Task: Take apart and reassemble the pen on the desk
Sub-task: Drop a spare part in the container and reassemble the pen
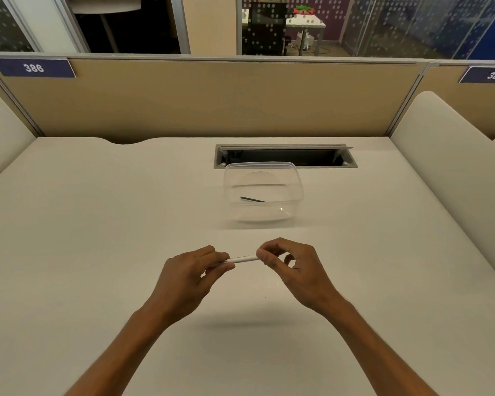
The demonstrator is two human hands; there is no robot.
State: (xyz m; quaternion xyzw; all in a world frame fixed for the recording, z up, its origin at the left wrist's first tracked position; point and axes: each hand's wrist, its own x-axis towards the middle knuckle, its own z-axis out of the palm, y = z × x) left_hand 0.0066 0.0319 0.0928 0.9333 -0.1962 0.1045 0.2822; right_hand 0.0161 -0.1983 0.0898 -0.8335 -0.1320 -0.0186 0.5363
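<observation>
A white pen [244, 258] lies level in the air above the desk [97, 224], held at both ends. My left hand [192, 275] grips its left end with thumb and curled fingers. My right hand [290, 267] pinches the right end between thumb and fingertips, so both ends are hidden. Only the middle of the barrel shows, with faint red print. Behind the hands stands a clear plastic container [296, 181] with a thin dark pen part [252, 199] lying inside it.
An open cable slot [352, 164] is set into the desk behind the container. A beige partition [212, 101] closes the back, and padded white dividers [440, 167] flank both sides. Bare desk surface stretches to the left and right of the hands.
</observation>
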